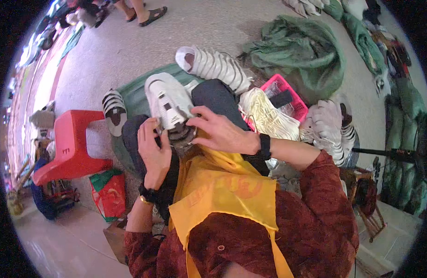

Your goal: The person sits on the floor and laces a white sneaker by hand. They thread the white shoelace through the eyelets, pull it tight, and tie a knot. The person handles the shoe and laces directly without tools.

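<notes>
Nearest the camera is a dark red garment [310, 204], worn under a yellow apron [213, 185]. Beyond the apron, a white shoe [164, 95] with black patches lies between the person's dark-clad knees, its toe directed away from the body and its dark opening toward the apron. Both hands are positioned at the opening end of the shoe.

Left hand [155, 148]: located at the left side of the opening, fingers bent, thumb and forefinger close to the edge. Right hand [213, 132]: located at the right side of the opening, palm down, fingers bent and spread, fingertips at the edge. Whether either hand pinches the material cannot be determined from this view.

To the right of the right hand, a bundle of cream cords [269, 116] sits against a pink basket [299, 104]. Beyond the right knee, a nested row of white shoe uppers [218, 67] extends diagonally. A green sack [301, 55] rests on the floor [213, 28] behind the basket. On the left side, a short stack of striped uppers [115, 111] is located near a red plastic seat [76, 148].
</notes>
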`<state>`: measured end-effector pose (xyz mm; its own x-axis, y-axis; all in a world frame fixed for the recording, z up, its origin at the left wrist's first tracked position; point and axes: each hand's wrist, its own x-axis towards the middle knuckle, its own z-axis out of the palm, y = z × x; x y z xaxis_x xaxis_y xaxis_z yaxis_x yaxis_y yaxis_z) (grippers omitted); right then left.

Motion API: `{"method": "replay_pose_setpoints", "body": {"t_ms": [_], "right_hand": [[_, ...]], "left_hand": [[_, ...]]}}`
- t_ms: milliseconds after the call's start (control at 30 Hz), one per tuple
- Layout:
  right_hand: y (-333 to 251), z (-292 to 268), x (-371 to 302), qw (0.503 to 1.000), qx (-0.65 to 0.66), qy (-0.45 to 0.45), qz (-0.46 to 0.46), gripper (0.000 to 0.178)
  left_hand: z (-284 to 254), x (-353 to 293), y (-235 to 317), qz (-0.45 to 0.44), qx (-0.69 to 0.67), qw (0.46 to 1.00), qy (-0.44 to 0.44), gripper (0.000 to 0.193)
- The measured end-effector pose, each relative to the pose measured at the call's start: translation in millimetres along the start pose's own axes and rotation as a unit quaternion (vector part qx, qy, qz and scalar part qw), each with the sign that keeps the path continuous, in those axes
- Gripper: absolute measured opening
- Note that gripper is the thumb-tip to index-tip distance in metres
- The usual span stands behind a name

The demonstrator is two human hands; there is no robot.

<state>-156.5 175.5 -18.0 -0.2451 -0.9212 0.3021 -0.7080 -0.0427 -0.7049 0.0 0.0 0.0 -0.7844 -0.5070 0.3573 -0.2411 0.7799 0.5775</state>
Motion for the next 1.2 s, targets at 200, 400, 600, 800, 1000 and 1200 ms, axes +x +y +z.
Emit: {"method": "replay_pose_setpoints", "body": {"t_ms": [200,400,600,800,1000,1200], "right_hand": [[8,-15,-16,0.999,0.023,-0.032,-0.012,0.050],[13,-20,-22,0.983,0.179,0.034,0.003,0.028],[125,-57,-57,0.924,0.137,0.250,0.254,0.013],[274,-65,-134,0.903,-0.140,0.189,0.360,0.015],[333,-43,-112,0.935,-0.196,0.050,0.290,0.019],[365,-34,-102,0.897,-0.300,-0.094,0.312,0.010]], "left_hand": [[13,-2,16,-0.008,0.012,1.000,-0.009,0.027],[7,1,15,0.001,0.037,0.999,-0.016,0.023],[4,2,12,-0.011,0.033,0.999,-0.028,0.025],[6,7,16,-0.012,0.019,0.999,-0.028,0.022],[6,5,12,-0.032,0.014,0.999,-0.030,0.019],[7,7,10,-0.051,-0.004,0.998,-0.037,0.016]]}}
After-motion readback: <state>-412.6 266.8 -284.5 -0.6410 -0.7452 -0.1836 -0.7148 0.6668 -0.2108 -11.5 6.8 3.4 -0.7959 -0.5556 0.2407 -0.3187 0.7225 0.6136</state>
